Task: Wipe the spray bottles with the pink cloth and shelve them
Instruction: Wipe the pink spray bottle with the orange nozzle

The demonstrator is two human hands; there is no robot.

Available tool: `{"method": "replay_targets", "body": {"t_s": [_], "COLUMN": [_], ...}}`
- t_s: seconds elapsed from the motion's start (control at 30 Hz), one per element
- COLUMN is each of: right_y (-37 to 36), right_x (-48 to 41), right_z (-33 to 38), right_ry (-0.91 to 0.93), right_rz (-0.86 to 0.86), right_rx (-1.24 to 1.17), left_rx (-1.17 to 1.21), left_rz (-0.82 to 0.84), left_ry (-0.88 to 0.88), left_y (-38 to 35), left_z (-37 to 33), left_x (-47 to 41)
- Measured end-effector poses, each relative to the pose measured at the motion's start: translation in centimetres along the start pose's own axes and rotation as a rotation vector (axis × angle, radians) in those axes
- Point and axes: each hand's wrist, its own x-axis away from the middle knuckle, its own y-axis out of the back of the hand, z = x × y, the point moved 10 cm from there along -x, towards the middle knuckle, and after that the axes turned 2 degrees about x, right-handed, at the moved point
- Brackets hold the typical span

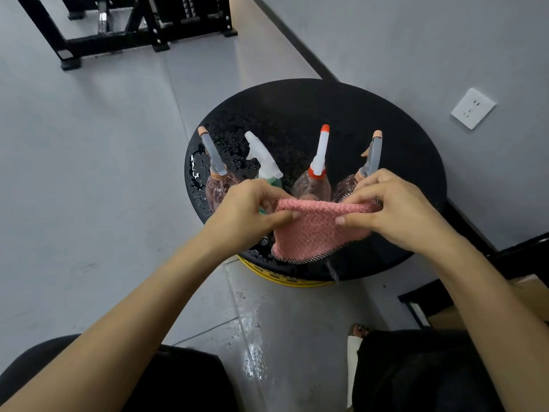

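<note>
Several spray bottles stand in a row on a round black table [341, 114]: a pinkish one with a peach nozzle [212, 162] at the left, one with a white and green head [263, 157], a clear one with an orange-tipped head [319, 162], and one with a grey and peach head [372, 157] at the right. In front of them I hold a pink cloth [315, 230] stretched above the table. My left hand [249, 212] pinches its left top corner and my right hand [392, 209] pinches the right top corner.
Water drops cover the table's left side [202, 171]. A grey wall with a white socket [473, 108] rises at the right. A black metal frame [139, 31] stands on the floor at the far left. The floor near my knees is wet [252, 346].
</note>
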Motion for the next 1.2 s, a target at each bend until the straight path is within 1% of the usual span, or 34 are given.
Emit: {"method": "replay_targets", "body": {"t_s": [0.1, 0.17, 0.23, 0.33, 0.4, 0.47, 0.57, 0.63, 0.7, 0.77, 0.83, 0.9, 0.97, 1.03, 1.07, 1.13, 1.2], "right_y": [0.4, 0.9, 1.3, 1.3, 1.0, 0.8, 0.3, -0.6, -1.9, -3.4, -4.5, -5.3, -5.5, -5.6, -5.4, -4.6, -3.9], "right_x": [0.0, 0.0, 0.1, 0.2, 0.2, 0.1, 0.0, 0.1, 0.4, 0.9, 1.4, 1.4, 1.6, 1.8, 1.9, 2.0, 1.8], "right_z": [-0.7, -0.6, -0.1, 0.2, 0.5, 0.3, -0.2, -0.7, -1.3, -1.6, -1.6, -1.6, -2.1, -3.9, -4.7, -5.9, -7.0], "right_ry": [-0.027, -0.014, 0.021, 0.062, 0.080, 0.060, -0.025, -0.126, -0.269, -0.416, -0.513, -0.488, -0.466, -0.516, -0.532, -0.544, -0.534], "right_rz": [0.047, 0.054, 0.036, 0.031, 0.019, -0.001, 0.010, 0.045, 0.112, 0.188, 0.223, 0.260, 0.256, 0.216, 0.185, 0.110, 0.049], "right_rx": [-0.126, -0.286, -0.482, -0.712, -0.788, -0.811, -0.881, -0.967, -1.154, -1.404, -1.557, -1.629, -1.648, -1.645, -1.660, -1.680, -1.667], "left_rx": [0.017, 0.135, 0.311, 0.515, 0.596, 0.671, 0.756, 0.788, 0.807, 0.801, 0.775, 0.748, 0.735, 0.752, 0.720, 0.451, 0.213], "left_rz": [0.011, 0.037, 0.043, 0.009, -0.024, -0.047, -0.051, -0.047, -0.078, -0.108, -0.113, -0.099, -0.085, -0.111, -0.152, -0.219, -0.205], "left_ry": [-0.004, 0.034, 0.043, 0.070, 0.083, 0.111, 0.201, 0.233, 0.234, 0.222, 0.204, 0.193, 0.218, 0.289, 0.299, 0.253, 0.229], "left_y": [-0.1, -0.2, -0.4, -0.6, -0.9, -1.3, -2.4, -3.2, -3.6, -3.9, -4.2, -4.9, -5.8, -6.6, -6.7, -6.6, -7.2], "left_z": [0.3, 0.7, 0.3, -0.3, -0.4, -0.3, 0.9, 1.2, 1.3, 1.1, 1.1, 1.2, 1.7, 2.8, 3.4, 4.3, 5.1], "left_x": [-0.2, -0.3, -0.3, -0.1, -0.2, -0.4, -0.7, -0.9, -1.1, -1.3, -1.8, -2.4, -2.9, -3.2, -3.4, -4.1, -4.9]}}
